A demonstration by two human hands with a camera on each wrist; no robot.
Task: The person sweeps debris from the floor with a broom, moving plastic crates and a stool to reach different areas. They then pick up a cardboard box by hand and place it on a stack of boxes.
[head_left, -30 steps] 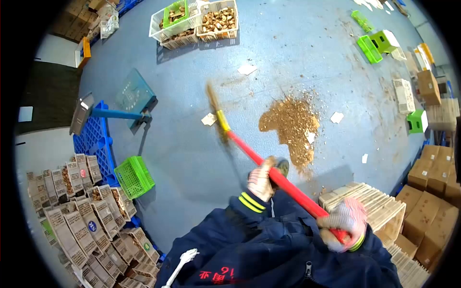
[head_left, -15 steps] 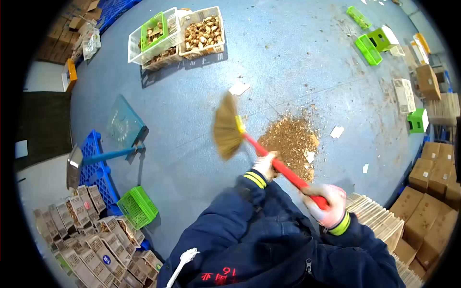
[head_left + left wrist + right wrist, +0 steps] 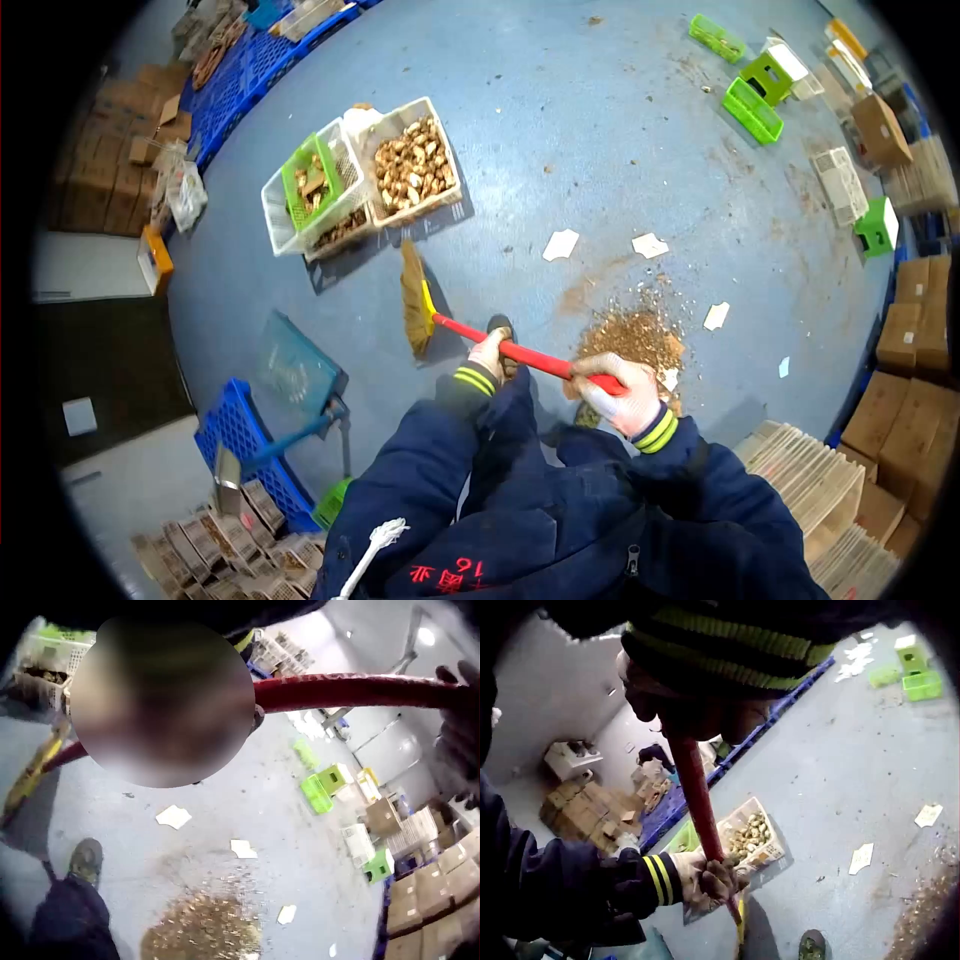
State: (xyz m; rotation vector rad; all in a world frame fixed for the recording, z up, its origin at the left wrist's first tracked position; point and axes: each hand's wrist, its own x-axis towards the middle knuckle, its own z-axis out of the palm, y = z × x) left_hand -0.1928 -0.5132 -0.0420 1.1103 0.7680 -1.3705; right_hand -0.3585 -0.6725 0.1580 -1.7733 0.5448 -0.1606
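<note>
A broom with a red handle [image 3: 540, 361] and tan bristles [image 3: 415, 300] slants across the head view, its bristles left of the feet. My gloved left hand [image 3: 492, 354] grips the handle partway along, nearer the bristles. Around the handle's upper end curls my gloved right hand [image 3: 617, 392]. A brown debris pile [image 3: 632, 338] lies on the floor just beyond the right hand. In the right wrist view the left hand [image 3: 707, 883] wraps the red handle [image 3: 694, 795]. A blurred patch covers the left hand in the left wrist view.
Crates of brown-and-white pieces [image 3: 448, 190] stand ahead on the left. A blue dustpan [image 3: 300, 370] is at the left beside a blue pallet [image 3: 245, 430]. White scraps [image 3: 561, 245] lie on the floor. Stacked crates [image 3: 800, 475] and cartons [image 3: 885, 420] stand at the right.
The broom and both hands have moved left in the head view, the bristles now below the crates. The view has turned, and the crates and dustpan appear lower.
</note>
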